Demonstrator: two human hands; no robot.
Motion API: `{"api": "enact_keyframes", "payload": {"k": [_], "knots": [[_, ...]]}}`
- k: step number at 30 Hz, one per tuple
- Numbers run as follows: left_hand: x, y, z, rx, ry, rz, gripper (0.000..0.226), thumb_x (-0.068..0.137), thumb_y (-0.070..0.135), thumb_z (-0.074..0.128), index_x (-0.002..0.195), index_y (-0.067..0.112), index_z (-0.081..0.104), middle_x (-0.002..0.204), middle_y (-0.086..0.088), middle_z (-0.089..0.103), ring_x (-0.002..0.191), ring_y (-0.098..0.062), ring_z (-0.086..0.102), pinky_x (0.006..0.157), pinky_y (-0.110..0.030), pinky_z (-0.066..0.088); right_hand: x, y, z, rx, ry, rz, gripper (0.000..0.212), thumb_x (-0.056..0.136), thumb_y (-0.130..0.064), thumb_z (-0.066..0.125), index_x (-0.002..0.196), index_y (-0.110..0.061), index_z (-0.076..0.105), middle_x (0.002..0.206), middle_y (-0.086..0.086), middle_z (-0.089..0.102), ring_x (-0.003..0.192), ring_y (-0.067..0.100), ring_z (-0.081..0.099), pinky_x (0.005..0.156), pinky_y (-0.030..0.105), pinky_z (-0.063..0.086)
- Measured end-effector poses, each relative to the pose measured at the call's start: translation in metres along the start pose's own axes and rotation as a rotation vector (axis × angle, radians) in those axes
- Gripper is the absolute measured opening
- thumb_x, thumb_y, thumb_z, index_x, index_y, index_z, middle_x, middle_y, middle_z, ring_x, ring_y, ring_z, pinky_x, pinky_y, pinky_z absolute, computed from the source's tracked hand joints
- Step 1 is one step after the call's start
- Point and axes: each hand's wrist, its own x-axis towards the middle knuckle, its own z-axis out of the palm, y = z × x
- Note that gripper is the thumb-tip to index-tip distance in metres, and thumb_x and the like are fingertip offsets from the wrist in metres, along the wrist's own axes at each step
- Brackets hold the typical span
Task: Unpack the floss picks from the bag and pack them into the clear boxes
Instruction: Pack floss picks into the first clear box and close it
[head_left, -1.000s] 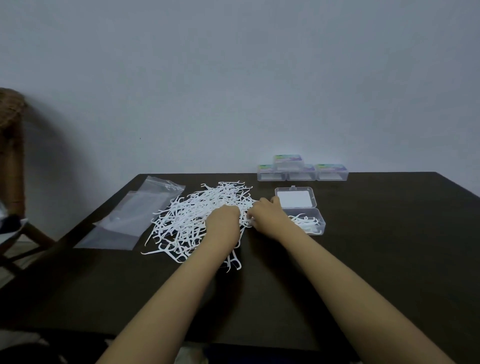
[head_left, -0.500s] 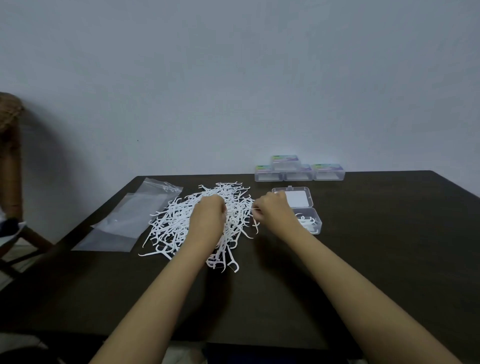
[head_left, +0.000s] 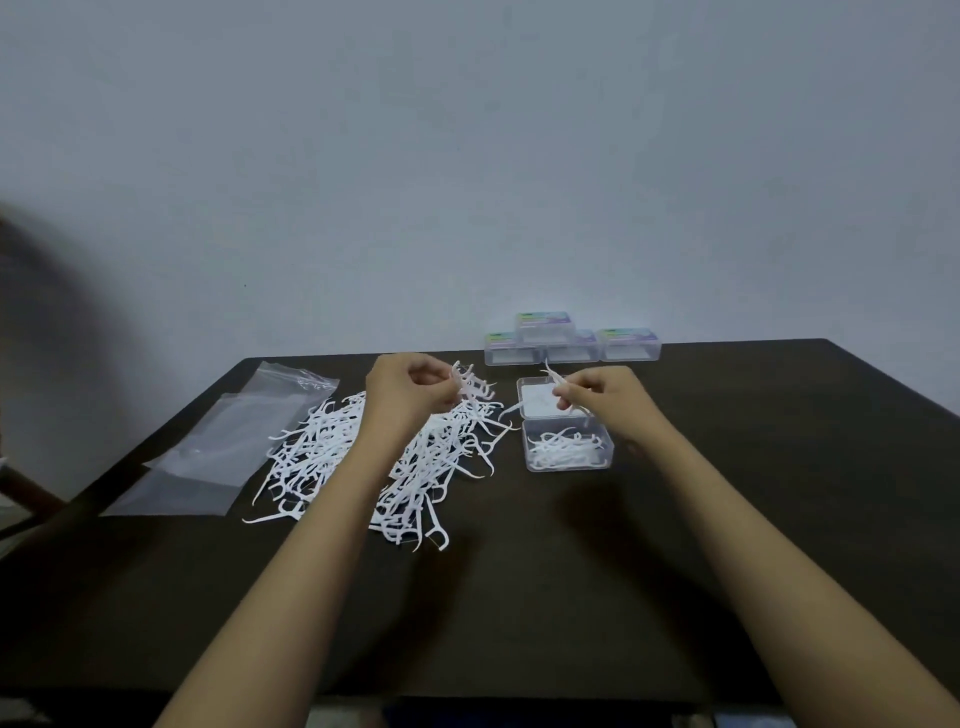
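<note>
A loose pile of white floss picks (head_left: 332, 457) covers the dark table (head_left: 519, 597) left of centre. My left hand (head_left: 410, 389) is raised over the pile's far side, pinching a few floss picks (head_left: 467, 382). My right hand (head_left: 602, 392) hovers above the open clear box (head_left: 569, 449), pinching floss picks (head_left: 556, 379) between its fingertips. The box holds several picks, and its lid (head_left: 535, 400) lies flat behind it. The empty clear bag (head_left: 228, 441) lies at the left of the pile.
Several closed clear boxes with coloured labels (head_left: 571, 343) are stacked at the table's far edge against the wall. The table's left edge runs close to the bag. A dark blurred shape sits at the far left.
Both hands have lifted off the pile. The left one rose holding picks; the right one moved right with picks to above the open box.
</note>
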Motion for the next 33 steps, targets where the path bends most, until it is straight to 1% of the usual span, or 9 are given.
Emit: {"api": "enact_keyframes", "payload": {"k": [5,8,11,16,19,21,23,29,33], "knots": [[0.001,0.002,0.032,-0.305,-0.045,-0.131,0.016,0.078,-0.006,0.068,0.068,0.006,0.062,0.058,-0.003,0.065,0.051,-0.010,0.065,0.061,-0.022,0.058,-0.005,0.022,-0.008,-0.046,-0.013,0.082,0.019,0.087,-0.016,0.061,0.077,-0.001,0.070,0.079,0.009,0.066,0.067,0.009,0.054,0.065,0.022,0.044],[0.000,-0.002,0.051,-0.350,-0.057,-0.189,0.016,0.078,-0.007,0.067,0.070,0.005,0.061,0.065,-0.008,0.064,0.052,-0.011,0.063,0.058,-0.019,0.056,-0.002,0.037,-0.005,-0.136,-0.015,0.122,0.016,0.081,-0.022,0.068,0.084,-0.008,0.074,0.089,0.006,0.072,0.082,0.016,0.063,0.090,0.042,0.047],[0.001,-0.007,0.068,-0.392,-0.055,-0.231,0.017,0.078,-0.007,0.066,0.069,0.006,0.061,0.066,-0.010,0.063,0.051,-0.010,0.062,0.057,-0.018,0.056,-0.001,0.042,-0.005,-0.154,0.057,0.114,0.013,0.080,-0.023,0.071,0.085,-0.012,0.075,0.094,0.003,0.073,0.093,0.018,0.063,0.100,0.049,0.039],[0.004,-0.011,0.083,-0.457,-0.049,-0.265,0.015,0.079,-0.005,0.066,0.071,0.005,0.060,0.058,-0.004,0.063,0.048,-0.009,0.062,0.053,-0.016,0.054,-0.003,0.040,-0.002,-0.288,-0.059,0.048,0.027,0.076,-0.028,0.073,0.099,-0.016,0.073,0.101,0.002,0.071,0.081,0.005,0.051,0.098,0.042,0.039],[0.005,-0.017,0.088,-0.398,-0.068,-0.270,0.014,0.079,-0.004,0.067,0.073,0.006,0.061,0.064,-0.006,0.065,0.056,-0.012,0.063,0.057,-0.018,0.055,-0.002,0.046,-0.008,-0.198,0.054,0.061,0.029,0.077,-0.022,0.073,0.105,-0.014,0.071,0.105,0.003,0.070,0.092,0.012,0.059,0.099,0.045,0.041],[0.006,-0.021,0.091,-0.302,-0.088,-0.245,0.014,0.078,-0.002,0.068,0.073,0.009,0.062,0.070,-0.006,0.066,0.060,-0.012,0.063,0.056,-0.017,0.052,-0.003,0.045,-0.014,-0.106,0.104,0.074,0.027,0.084,-0.014,0.065,0.112,-0.011,0.067,0.112,0.006,0.068,0.100,0.012,0.059,0.102,0.037,0.041],[0.006,-0.023,0.095,-0.246,-0.129,-0.202,0.016,0.079,-0.002,0.068,0.071,0.011,0.062,0.069,-0.003,0.065,0.054,-0.005,0.063,0.051,-0.012,0.047,-0.006,0.044,-0.017,-0.028,0.083,0.082,0.027,0.090,-0.009,0.056,0.116,-0.008,0.064,0.115,0.007,0.066,0.102,0.009,0.055,0.095,0.024,0.040],[0.009,-0.034,0.107,-0.051,-0.225,-0.072,0.024,0.073,-0.005,0.071,0.065,0.014,0.058,0.060,0.000,0.061,0.058,-0.011,0.060,0.062,-0.023,0.050,-0.009,0.047,-0.017,-0.002,0.014,0.059,0.025,0.087,-0.014,0.062,0.111,-0.007,0.066,0.105,0.009,0.068,0.092,0.011,0.060,0.086,0.024,0.047],[0.013,-0.035,0.108,0.205,-0.335,0.037,0.024,0.070,0.005,0.077,0.078,0.017,0.057,0.067,0.005,0.061,0.061,-0.002,0.057,0.059,-0.010,0.045,-0.006,0.049,-0.015,-0.107,-0.011,0.021,0.024,0.083,-0.016,0.067,0.107,-0.010,0.069,0.095,0.008,0.067,0.076,0.008,0.056,0.068,0.014,0.045]]}}
